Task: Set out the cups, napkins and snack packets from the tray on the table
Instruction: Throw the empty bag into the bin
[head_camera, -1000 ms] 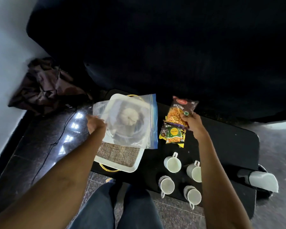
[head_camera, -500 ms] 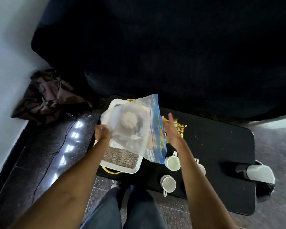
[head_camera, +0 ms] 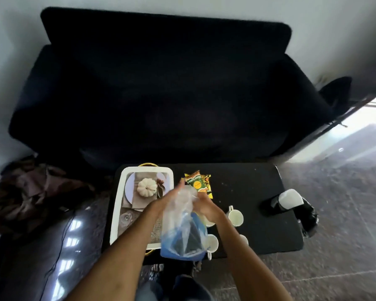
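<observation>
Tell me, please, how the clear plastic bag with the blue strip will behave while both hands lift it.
The clear plastic bag is probably floppy: it hangs crumpled below the left hand and right hand. It seems light, since it sags only a little. The glossy film may be slippery, so pinching its gathered top seems sensible.

Snack packets point(head_camera: 199, 183): print unreadable.
</observation>
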A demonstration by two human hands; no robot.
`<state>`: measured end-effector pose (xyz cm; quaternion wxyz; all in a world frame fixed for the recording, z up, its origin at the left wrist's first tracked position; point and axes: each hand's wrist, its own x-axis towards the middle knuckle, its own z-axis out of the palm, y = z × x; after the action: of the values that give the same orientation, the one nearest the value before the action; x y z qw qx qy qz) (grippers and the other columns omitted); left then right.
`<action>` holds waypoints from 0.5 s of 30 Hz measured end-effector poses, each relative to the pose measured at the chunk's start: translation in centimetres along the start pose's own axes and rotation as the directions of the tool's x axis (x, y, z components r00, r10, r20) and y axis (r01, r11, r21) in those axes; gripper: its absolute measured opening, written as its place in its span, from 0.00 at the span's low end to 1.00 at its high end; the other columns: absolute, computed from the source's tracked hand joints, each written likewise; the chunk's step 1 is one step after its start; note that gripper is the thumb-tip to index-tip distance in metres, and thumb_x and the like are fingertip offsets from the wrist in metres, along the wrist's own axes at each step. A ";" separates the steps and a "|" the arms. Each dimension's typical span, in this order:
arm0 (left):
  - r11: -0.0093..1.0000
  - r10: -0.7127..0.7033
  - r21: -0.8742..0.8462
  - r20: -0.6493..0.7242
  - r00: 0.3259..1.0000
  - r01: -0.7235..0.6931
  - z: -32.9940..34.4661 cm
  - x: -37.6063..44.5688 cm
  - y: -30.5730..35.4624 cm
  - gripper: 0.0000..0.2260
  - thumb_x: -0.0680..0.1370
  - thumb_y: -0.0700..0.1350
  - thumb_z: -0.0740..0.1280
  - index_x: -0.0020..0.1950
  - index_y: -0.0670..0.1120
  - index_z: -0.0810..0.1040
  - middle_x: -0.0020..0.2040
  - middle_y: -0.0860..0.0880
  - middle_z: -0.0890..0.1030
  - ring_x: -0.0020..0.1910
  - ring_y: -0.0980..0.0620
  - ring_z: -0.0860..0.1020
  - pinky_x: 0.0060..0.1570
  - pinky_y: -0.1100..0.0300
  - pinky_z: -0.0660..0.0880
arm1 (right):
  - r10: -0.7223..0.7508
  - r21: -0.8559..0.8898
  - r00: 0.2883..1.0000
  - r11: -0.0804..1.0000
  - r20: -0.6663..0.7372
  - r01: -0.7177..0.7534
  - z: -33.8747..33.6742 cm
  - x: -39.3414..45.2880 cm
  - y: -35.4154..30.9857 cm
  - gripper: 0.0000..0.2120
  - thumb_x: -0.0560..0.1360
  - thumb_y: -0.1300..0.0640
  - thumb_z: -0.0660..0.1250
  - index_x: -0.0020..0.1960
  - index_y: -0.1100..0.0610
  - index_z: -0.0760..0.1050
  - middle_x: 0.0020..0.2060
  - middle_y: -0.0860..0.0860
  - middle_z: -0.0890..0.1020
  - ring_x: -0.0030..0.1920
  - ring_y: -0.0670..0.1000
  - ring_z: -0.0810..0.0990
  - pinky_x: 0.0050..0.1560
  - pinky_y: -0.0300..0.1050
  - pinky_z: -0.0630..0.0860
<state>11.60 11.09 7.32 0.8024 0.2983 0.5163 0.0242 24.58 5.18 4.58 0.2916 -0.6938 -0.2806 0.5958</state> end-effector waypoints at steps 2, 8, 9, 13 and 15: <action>0.924 -0.075 0.381 0.078 0.994 0.040 2.6 0.0 -0.2 0.32 0.72 0.65 0.63 0.65 0.42 0.72 0.63 0.40 0.77 0.62 0.42 0.76 0.66 0.51 0.71 | 0.099 0.143 0.979 0.987 -0.181 -0.073 -1.2 -0.5 0.8 0.08 0.76 0.67 0.59 0.41 0.64 0.75 0.37 0.56 0.76 0.36 0.54 0.76 0.39 0.45 0.74; 0.877 -0.030 0.478 -0.034 0.999 0.043 8.0 2.4 -1.7 0.11 0.80 0.42 0.62 0.61 0.43 0.72 0.51 0.45 0.76 0.46 0.52 0.73 0.41 0.69 0.74 | 0.096 0.428 0.985 0.903 -0.143 -0.026 -7.6 -4.5 3.5 0.13 0.74 0.73 0.58 0.47 0.59 0.76 0.36 0.53 0.76 0.34 0.48 0.77 0.30 0.35 0.75; 0.915 -0.023 0.402 -0.044 0.999 0.039 8.6 3.2 -2.1 0.08 0.80 0.40 0.61 0.58 0.43 0.74 0.48 0.46 0.77 0.43 0.53 0.74 0.36 0.71 0.75 | 0.075 0.498 0.994 0.867 -0.080 -0.025 -9.4 -5.4 4.0 0.15 0.74 0.74 0.58 0.54 0.58 0.74 0.40 0.54 0.77 0.37 0.48 0.78 0.33 0.36 0.77; 0.996 0.056 0.082 -0.320 0.946 -0.032 15.2 6.1 -3.9 0.19 0.82 0.46 0.57 0.69 0.36 0.68 0.60 0.38 0.74 0.60 0.42 0.75 0.61 0.55 0.73 | -0.020 0.308 1.000 0.951 0.021 0.012 -16.1 -7.8 6.8 0.32 0.74 0.62 0.68 0.73 0.46 0.60 0.69 0.54 0.67 0.68 0.54 0.67 0.62 0.51 0.71; 0.990 0.140 0.077 -0.446 0.884 -0.118 20.3 7.2 -4.7 0.19 0.83 0.45 0.55 0.70 0.36 0.66 0.68 0.37 0.71 0.67 0.40 0.71 0.67 0.51 0.68 | -0.053 0.253 0.998 0.966 0.016 0.047 -19.0 -9.2 8.3 0.39 0.73 0.62 0.69 0.75 0.43 0.52 0.75 0.53 0.57 0.74 0.56 0.57 0.66 0.55 0.66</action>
<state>30.81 0.57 4.94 0.6504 0.3373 0.6674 0.1333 42.53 -8.47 6.81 0.3891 -0.6369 -0.2232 0.6270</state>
